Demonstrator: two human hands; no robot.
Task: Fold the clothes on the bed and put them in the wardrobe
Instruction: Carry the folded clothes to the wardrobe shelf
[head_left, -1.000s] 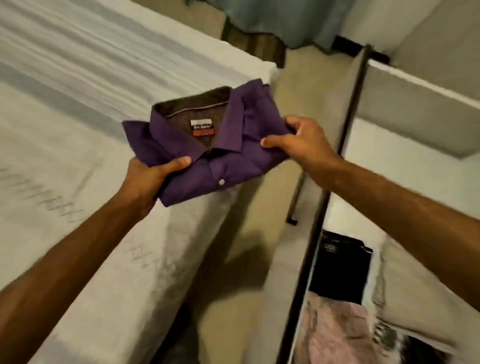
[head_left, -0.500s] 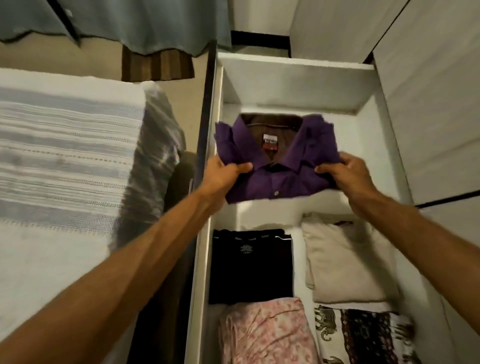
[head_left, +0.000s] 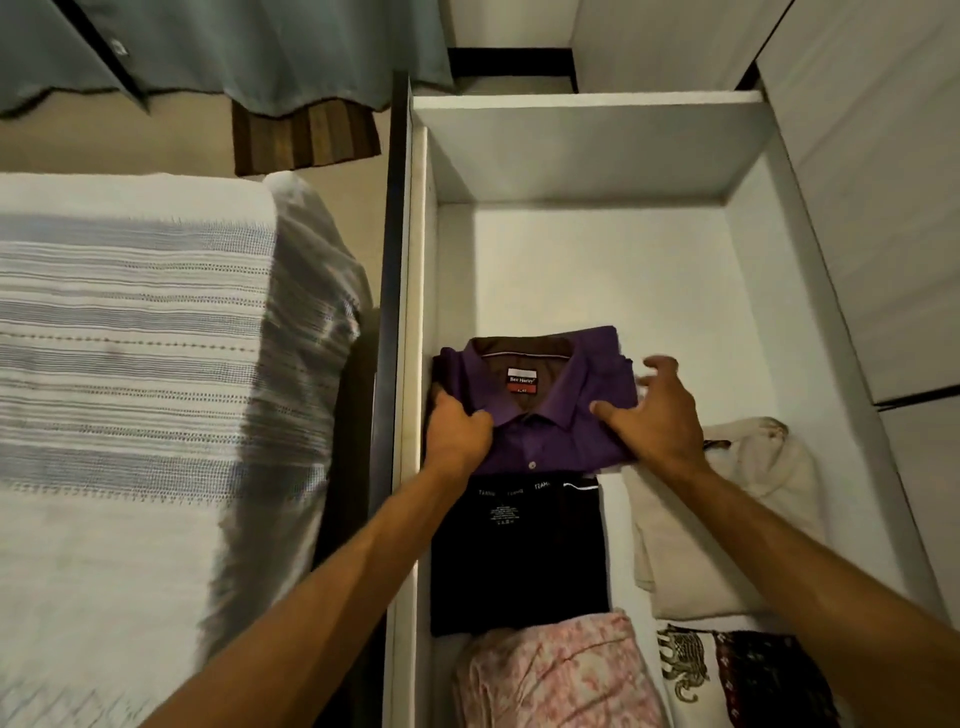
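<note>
Purple folded shirt (head_left: 540, 410) mid-frame on wardrobe shelf (head_left: 597, 275), above black tee (head_left: 519, 556). My left hand (head_left: 460, 431) grip holds its edge; right hand (head_left: 654, 415) grip wide, fingers spread.

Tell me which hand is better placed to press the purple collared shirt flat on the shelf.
The right hand, probably: its fingers are spread and loose at the shirt's right edge. The left hand curls around the left edge of the folded purple collared shirt, squeezed against the white wardrobe wall.

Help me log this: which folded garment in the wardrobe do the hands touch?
The purple shirt, under the left hand and right hand; the black, cream, pink and patterned ones lie untouched.
</note>
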